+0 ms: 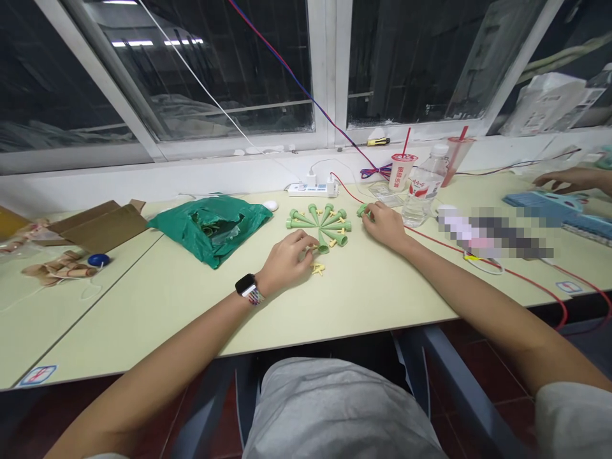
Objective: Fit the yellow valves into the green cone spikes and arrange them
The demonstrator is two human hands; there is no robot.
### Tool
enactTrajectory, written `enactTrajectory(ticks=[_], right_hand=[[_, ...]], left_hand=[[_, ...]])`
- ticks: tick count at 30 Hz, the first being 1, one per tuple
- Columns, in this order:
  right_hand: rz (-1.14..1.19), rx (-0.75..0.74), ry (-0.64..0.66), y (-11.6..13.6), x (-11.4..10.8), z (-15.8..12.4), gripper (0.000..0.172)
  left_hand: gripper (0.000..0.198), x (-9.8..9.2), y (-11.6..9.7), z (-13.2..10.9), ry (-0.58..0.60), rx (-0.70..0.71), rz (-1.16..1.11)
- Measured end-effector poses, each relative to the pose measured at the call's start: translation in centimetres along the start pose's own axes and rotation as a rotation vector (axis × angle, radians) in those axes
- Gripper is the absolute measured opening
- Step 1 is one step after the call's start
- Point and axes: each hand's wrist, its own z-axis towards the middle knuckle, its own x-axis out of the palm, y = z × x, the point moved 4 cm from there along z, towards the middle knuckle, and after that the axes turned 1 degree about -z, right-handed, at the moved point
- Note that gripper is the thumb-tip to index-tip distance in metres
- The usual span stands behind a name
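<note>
- Our left grip (288,261) is curled at the near side of the ring of cones (306,225); we cannot tell whether its fingertips pinch anything.
- Our right grip (384,224) bends over a green piece (362,209) just right of the ring; the fingers hide too much for us to say if they pinch it or only rest on it.
- Nearest us on the surface (287,328), loose yellow pegs (318,269) lie just beside the left grip.
- Beyond these, the cones lie with tips together and wide ends outward, more yellow bits among them; we cannot tell whether those are fitted.
- We judge the step in hand to be placing or adjusting pieces around the ring; the next move seems to call for a light touch, lest neighbouring cones roll.
- Farther off are a bag (217,220) left, a bottle (423,194) right, and a power strip (313,190) at the back.
</note>
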Motion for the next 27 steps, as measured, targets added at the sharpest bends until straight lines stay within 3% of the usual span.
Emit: enactTrajectory(ticks=[5, 14, 24, 27], right_hand=[[0.063, -0.026, -0.014, 0.5, -0.2, -0.2, 0.016], [0.103, -0.071, -0.01, 1.3, -0.3, -0.4, 0.017], [0.169, -0.118, -0.09, 1.6, -0.8, -0.7, 0.014], [0.228, -0.218, -0.147, 2.7, -1.7, -1.0, 0.017]], left_hand=[[0.039, 0.9, 1.2, 0.8, 0.039, 0.062, -0.146], [0.033, 1.5, 2.3, 1.5, 0.085, -0.055, -0.204], [0.025, 0.5, 2.1, 1.2, -0.074, -0.032, -0.317], [0.021, 0.1, 2.2, 1.3, -0.175, -0.039, -0.342]])
